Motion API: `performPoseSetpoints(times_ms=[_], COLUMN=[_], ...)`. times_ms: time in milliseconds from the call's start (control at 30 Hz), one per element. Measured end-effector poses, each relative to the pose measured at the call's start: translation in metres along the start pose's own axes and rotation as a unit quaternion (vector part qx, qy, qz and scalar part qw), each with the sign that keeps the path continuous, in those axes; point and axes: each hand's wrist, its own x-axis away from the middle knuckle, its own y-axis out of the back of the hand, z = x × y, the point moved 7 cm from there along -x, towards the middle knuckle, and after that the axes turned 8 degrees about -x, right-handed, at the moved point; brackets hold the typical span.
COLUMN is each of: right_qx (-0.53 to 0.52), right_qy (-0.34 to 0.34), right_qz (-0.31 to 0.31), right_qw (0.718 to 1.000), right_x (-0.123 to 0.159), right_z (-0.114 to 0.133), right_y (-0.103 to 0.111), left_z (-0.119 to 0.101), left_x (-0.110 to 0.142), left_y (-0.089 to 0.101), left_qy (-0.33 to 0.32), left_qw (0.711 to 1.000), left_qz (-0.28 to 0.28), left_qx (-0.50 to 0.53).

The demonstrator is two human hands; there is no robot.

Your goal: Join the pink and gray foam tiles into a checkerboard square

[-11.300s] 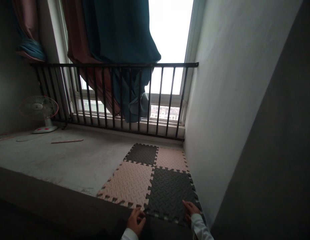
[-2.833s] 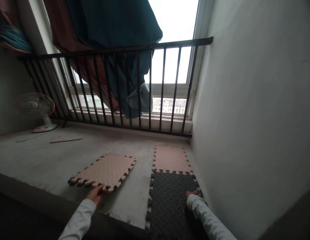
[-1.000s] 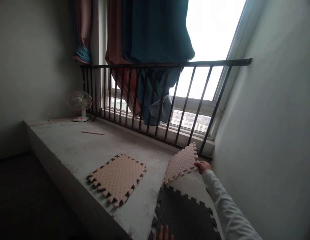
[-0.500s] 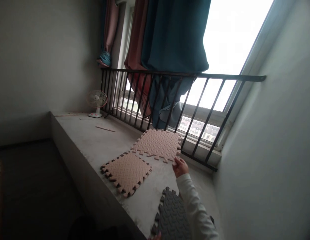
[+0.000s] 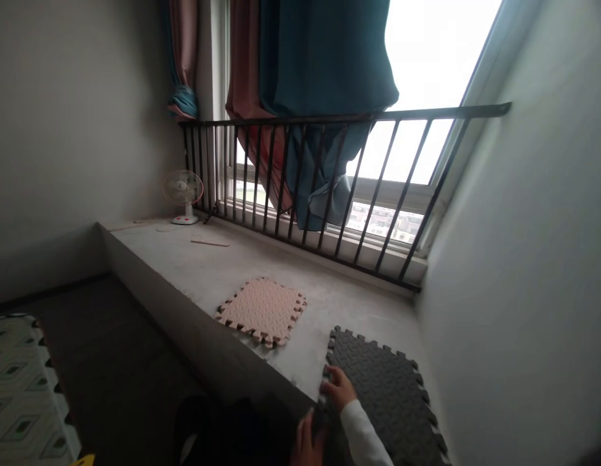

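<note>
A dark grey foam tile [image 5: 385,382] with jigsaw edges and a ridged top lies at the right of the concrete ledge, reaching past the bottom of the view. At its left edge my right hand [image 5: 339,388] has its fingers curled over the rim, closed on it. My left hand [image 5: 307,443] is just below and to the left, fingers bent against the tile's near left edge; it is partly cut off and dim. A pale pink foam tile [image 5: 264,309] lies flat near the ledge's front edge, with darker teeth showing beneath its rim.
A small fan [image 5: 182,194] stands at the ledge's far left end, with a thin strip [image 5: 210,243] nearby. Black railing [image 5: 300,239] runs before the window and curtains [image 5: 324,58]. A patterned mat [image 5: 23,388] lies at lower left; the ledge drops to dark floor [image 5: 130,349].
My right hand has let go of the upper pink tile, which now appears to lie on the other pink one. Both hands are now at the dark tile's left edge. The view has shifted.
</note>
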Motion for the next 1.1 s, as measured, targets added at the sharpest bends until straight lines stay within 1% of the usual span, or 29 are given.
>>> performPoseSetpoints(times_ms=[33,67,133,167,200,233,300,467,600,667,767,867,1000,1100], right_qx=[0.076,0.161,0.312,0.368,0.407,0.432,0.452,0.442,0.448,0.450,0.446,0.428,0.402,0.374], right_qy=[0.017,0.011,-0.048,-0.080,-0.105,-0.122,-0.138,-0.156,-0.167,-0.187,-0.206,-0.174,-0.106,-0.075], right_qz=[-0.019,-0.040,-0.095,-0.114,-0.126,-0.131,-0.141,-0.200,-0.200,-0.194,-0.171,-0.167,-0.207,-0.212], right_qw=[0.997,0.986,0.944,0.919,0.899,0.884,0.870,0.861,0.855,0.851,0.854,0.871,0.886,0.900], right_x=[0.010,0.021,0.043,0.053,0.063,0.070,0.080,0.086,0.083,0.082,0.080,0.079,0.081,0.079], right_z=[-0.010,-0.021,-0.044,-0.053,-0.060,-0.066,-0.075,-0.093,-0.102,-0.105,-0.110,-0.110,-0.104,-0.099], right_y=[0.027,0.053,0.102,0.121,0.136,0.146,0.159,0.177,0.183,0.185,0.184,0.182,0.182,0.180], left_z=[0.000,0.000,-0.001,-0.002,-0.003,-0.004,-0.008,-0.019,-0.021,-0.020,-0.018,-0.015,-0.011,-0.008], left_x=[0.002,0.004,0.006,0.007,0.008,0.009,0.010,0.013,0.012,0.012,0.011,0.011,0.011,0.012], left_y=[0.004,0.008,0.016,0.019,0.021,0.023,0.024,0.024,0.021,0.019,0.018,0.018,0.019,0.019], left_qy=[0.008,0.017,0.035,0.045,0.053,0.057,0.055,0.037,0.034,0.033,0.029,0.033,0.039,0.045], left_qw=[1.000,0.999,0.998,0.998,0.997,0.997,0.997,0.996,0.996,0.996,0.995,0.995,0.994,0.992], left_qz=[-0.004,-0.009,-0.023,-0.031,-0.037,-0.043,-0.056,-0.074,-0.076,-0.077,-0.083,-0.090,-0.098,-0.106], left_qx=[0.018,0.033,0.046,0.044,0.040,0.034,0.023,0.023,0.028,0.033,0.037,0.036,0.038,0.044])
